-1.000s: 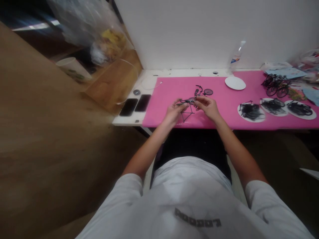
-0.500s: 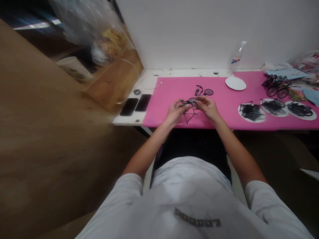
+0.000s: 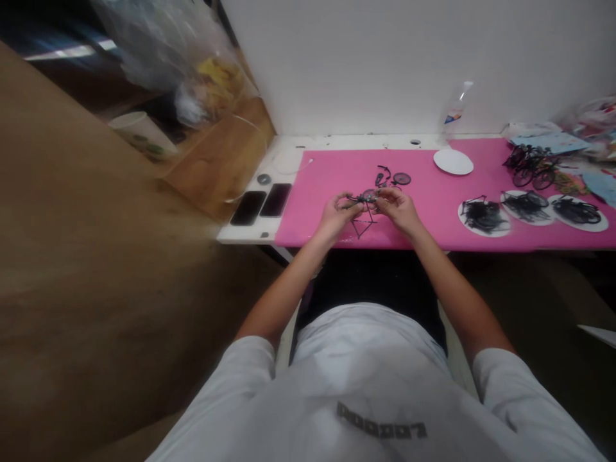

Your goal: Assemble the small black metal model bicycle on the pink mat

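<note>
Across the near half of the long pink rectangular mat (image 3: 433, 212) that covers the white desk (image 3: 289, 157), both hands meet over a small black wire-frame bicycle model (image 3: 362, 221), its triangular frame hanging just below the fingers and touching or nearly touching the mat. Far right on the mat lie three white round plates heaped with black plastic parts (image 3: 529, 208), with a finished black toy bicycle (image 3: 529, 168) beyond them and an empty white round plate (image 3: 453, 162) further left. Two dark flat phones (image 3: 262, 203) rest side by side on the bare desk left of the mat. The left hand (image 3: 337, 218) pinches the frame's left end between thumb and fingertips, while the right hand (image 3: 398, 208) pinches its right end, fingers curled close. Since a second ago the hands have drawn slightly nearer each other and the frame has tilted a little, which suggests a piece is being pressed on. Just beyond the fingers sit a small loose grey wheel (image 3: 402, 178) and a tiny black curved part (image 3: 381, 173), untouched
</note>
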Tool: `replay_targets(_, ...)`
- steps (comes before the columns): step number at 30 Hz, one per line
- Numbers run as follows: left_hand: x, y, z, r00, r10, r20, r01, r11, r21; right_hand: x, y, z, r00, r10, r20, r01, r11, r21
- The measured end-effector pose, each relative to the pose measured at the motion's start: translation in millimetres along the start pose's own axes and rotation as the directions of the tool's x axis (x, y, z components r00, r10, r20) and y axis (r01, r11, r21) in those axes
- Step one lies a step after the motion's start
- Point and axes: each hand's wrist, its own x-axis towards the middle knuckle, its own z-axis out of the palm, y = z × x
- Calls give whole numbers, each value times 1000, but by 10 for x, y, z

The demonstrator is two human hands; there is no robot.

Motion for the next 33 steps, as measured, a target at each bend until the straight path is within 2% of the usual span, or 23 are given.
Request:
replay_targets(8,-5,-8,-11,997,-9,78,7,999,35,-24,-1,5,999,20,40,-21,999,41)
replay_targets(14,-43,18,5,996,-33,77,31,999,26,-20,56,-23,993,83,81,-91,990,107)
replay_targets(19,-53,29,4,995,-9,96,5,999,42,-19,73,-33,989,116,92,-130,978,162)
replay_targets(29,20,-10,-38,990,25,141,-37,996,85,-26,58,-6,988,99,122,-113,988,110)
replay_targets(33,60,-52,-57,993,67,96,-76,993,92,-29,46,-16,990,108,93,-118,987,108)
